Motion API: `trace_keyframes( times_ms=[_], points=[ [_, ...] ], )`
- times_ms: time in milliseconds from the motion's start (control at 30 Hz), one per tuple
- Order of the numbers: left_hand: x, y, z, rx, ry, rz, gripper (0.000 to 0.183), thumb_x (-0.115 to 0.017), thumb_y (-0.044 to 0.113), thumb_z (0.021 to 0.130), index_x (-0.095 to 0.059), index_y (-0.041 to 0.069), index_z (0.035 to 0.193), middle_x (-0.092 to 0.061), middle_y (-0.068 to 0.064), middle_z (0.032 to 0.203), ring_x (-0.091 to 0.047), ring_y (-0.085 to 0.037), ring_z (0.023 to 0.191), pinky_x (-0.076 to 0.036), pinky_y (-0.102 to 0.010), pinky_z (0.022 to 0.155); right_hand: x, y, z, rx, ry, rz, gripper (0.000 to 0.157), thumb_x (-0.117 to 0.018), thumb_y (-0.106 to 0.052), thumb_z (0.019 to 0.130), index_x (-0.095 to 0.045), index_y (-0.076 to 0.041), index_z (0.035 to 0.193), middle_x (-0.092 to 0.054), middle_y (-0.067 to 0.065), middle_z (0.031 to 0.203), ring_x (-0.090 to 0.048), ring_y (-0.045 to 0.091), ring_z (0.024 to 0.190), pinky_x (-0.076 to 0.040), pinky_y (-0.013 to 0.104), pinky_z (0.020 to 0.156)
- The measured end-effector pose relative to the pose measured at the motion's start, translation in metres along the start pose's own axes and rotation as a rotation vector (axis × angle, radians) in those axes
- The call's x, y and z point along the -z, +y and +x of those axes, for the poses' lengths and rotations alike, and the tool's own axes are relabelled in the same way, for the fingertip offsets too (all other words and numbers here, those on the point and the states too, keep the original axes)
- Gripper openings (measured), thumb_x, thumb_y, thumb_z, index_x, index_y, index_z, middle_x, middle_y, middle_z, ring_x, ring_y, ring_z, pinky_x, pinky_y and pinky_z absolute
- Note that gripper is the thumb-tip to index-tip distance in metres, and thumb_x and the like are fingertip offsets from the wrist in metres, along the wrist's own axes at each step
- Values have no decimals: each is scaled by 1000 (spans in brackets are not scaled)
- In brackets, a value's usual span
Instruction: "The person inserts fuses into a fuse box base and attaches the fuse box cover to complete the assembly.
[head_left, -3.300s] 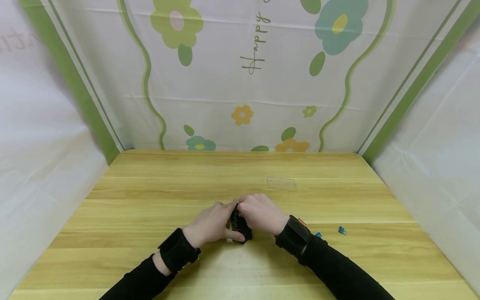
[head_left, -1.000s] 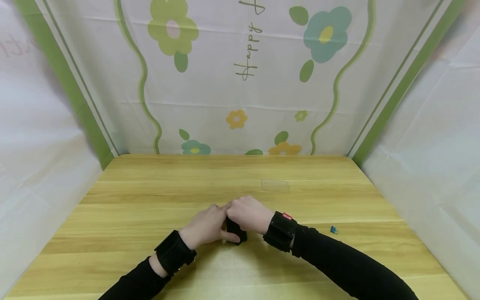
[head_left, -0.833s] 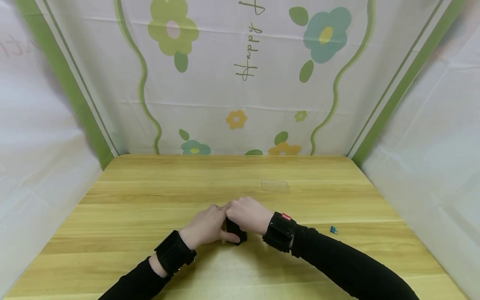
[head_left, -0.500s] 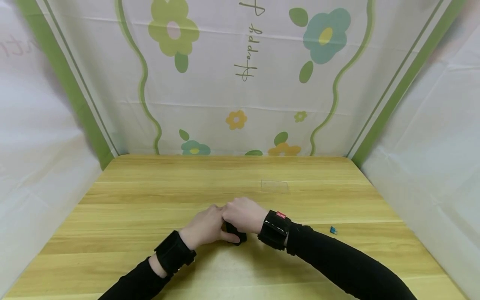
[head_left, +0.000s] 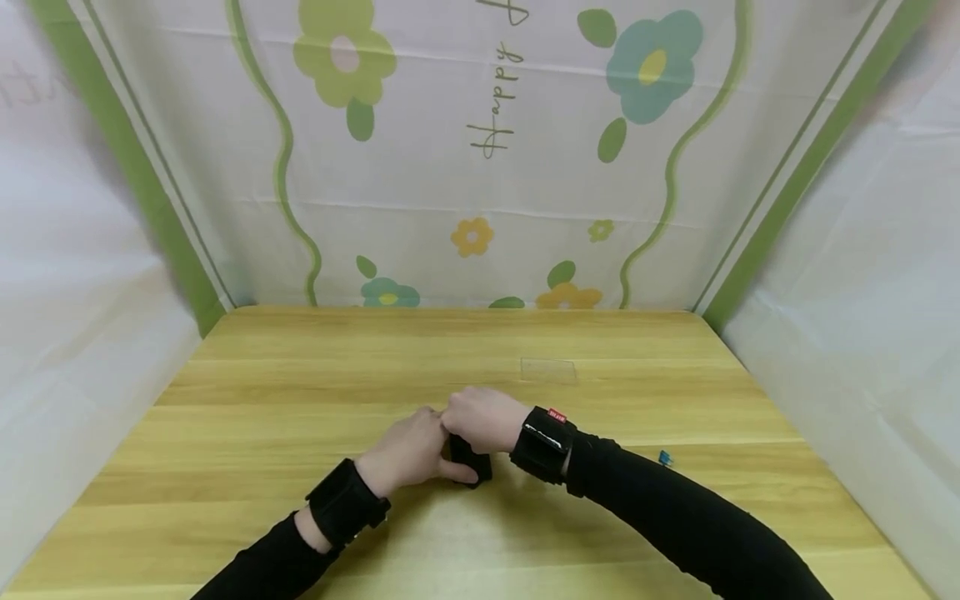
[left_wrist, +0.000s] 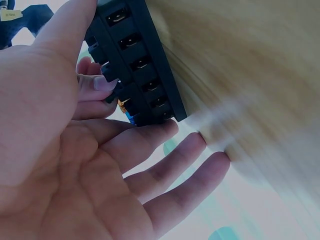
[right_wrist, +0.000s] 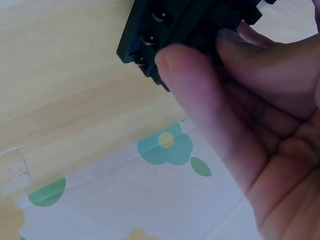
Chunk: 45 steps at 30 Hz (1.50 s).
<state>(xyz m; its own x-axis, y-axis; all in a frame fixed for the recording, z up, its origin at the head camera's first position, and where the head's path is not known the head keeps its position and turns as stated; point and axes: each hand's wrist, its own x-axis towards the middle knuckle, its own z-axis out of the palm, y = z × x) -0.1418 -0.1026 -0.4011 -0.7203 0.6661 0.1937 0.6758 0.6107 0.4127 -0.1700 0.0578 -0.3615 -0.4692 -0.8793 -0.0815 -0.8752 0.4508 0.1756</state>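
Observation:
A black fuse block with a row of screw terminals stands near the middle of the table. My left hand grips it by its ends, thumb at the near end and index finger at the far end; the other fingers are spread in the left wrist view. My right hand bends over the far part, its thumb and fingertip pinching at the block in the right wrist view. Small orange and blue bits show at the block's side in the left wrist view. The right hand hides much of the block's top.
A small blue blade fuse lies on the wooden table beyond the right sleeve. Farther back lies a flat clear plastic cover. A flowered cloth hangs behind the table, with white cloth at both sides.
The right hand has shifted slightly left and farther over the block's far end. The left hand keeps its grip. The second blue fuse seen earliest no longer shows; the right sleeve crosses that area.

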Motion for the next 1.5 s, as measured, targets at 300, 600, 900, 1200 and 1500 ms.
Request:
trace_keyframes(
  times_ms=[300, 600, 900, 1200, 1500],
  points=[
    [0, 1, -1, -21, -4, -4, 43, -78, 49, 72, -61, 14, 90, -51, 5, 66, -41, -5, 57, -35, -20, 51, 2, -3, 0, 1, 1, -13, 14, -75, -5, 77, -68, -17, 77, -51, -9, 71, -45, 3, 62, -36, 14, 53],
    [0, 0, -2, 8, -29, -9, 47, -78, 51, 72, -63, 14, 97, -51, 7, 66, -41, -5, 57, -36, -20, 52, -6, -1, -3, -4, 26, 12, 18, -76, -3, 74, -68, -18, 80, -52, -10, 73, -45, 4, 63, -37, 15, 55],
    [0, 1, -1, 80, -83, 19, 73, -73, 58, 73, -53, 10, 125, -53, 3, 75, -47, -8, 60, -39, -23, 53, -12, 9, -14, -99, 83, 210, 9, -67, -6, 87, -69, -13, 83, -50, -8, 66, -42, 4, 55, -35, 14, 51],
    [4, 3, -1, 97, -94, 40, 86, -72, 60, 73, -47, 7, 136, -57, -2, 84, -49, -10, 67, -40, -24, 56, -12, 10, -17, -100, 90, 212, 12, -62, -2, 87, -69, -12, 85, -49, -8, 64, -38, 3, 51, -32, 14, 47],
    [6, 2, -2, 79, -85, 27, 78, -73, 57, 73, -48, 10, 131, -48, 5, 70, -45, -9, 58, -36, -23, 51, -8, 5, -14, -143, 116, 176, 18, -63, -2, 85, -61, -16, 74, -39, -7, 59, -31, 5, 50, -26, 16, 44]
  ],
)
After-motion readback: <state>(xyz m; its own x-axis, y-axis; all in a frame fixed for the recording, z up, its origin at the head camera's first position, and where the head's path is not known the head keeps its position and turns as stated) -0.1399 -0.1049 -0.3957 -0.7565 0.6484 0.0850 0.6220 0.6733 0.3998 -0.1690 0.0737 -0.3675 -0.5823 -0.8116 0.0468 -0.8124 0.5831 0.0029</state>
